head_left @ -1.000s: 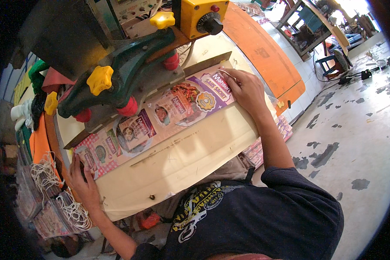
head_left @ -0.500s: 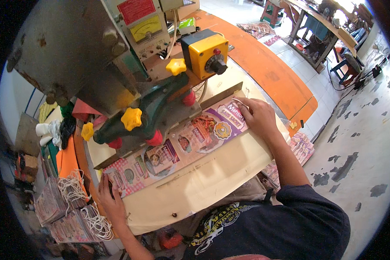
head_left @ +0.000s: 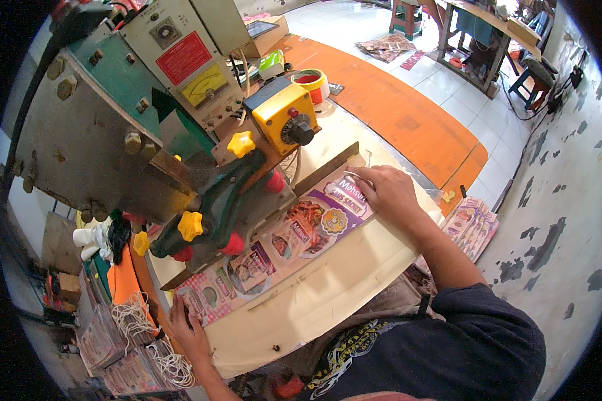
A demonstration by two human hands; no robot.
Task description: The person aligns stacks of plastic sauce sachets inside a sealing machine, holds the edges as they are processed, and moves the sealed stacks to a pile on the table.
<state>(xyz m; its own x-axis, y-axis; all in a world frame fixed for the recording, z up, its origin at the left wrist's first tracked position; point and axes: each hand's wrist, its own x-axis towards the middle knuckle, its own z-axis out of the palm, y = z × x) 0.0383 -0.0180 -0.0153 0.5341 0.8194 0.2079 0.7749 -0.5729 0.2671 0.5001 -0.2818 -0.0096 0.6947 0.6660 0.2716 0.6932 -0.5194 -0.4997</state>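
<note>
A long printed plastic banner strip (head_left: 294, 234), pink with purple and food pictures, lies slantwise on a cream-covered work surface (head_left: 301, 284). My right hand (head_left: 391, 194) is at its far right end, fingers bent and closed on the corner, with a thin white cord-like loop (head_left: 358, 176) by the fingertips. At the near left end rests my left hand (head_left: 190, 334), fingers stretched along the strip's edge and thumb apart. Above the strip's back edge stands a green press machine (head_left: 211, 207) with yellow star knobs (head_left: 190, 226). A metal bar (head_left: 328, 170) runs along the strip's back side.
A yellow control box (head_left: 284, 117) with a black dial sits behind, beside a tape roll (head_left: 311, 83). Bundled prints (head_left: 127, 367) with white cords (head_left: 170, 364) lie at left. More printed packs (head_left: 471, 227) lie at right, near a peeling wall (head_left: 542, 234).
The view has shifted, so the machine shows more fully and the tape roll has come into sight. Both hands stay at the strip's ends; the strip lies as before against the bar.
</note>
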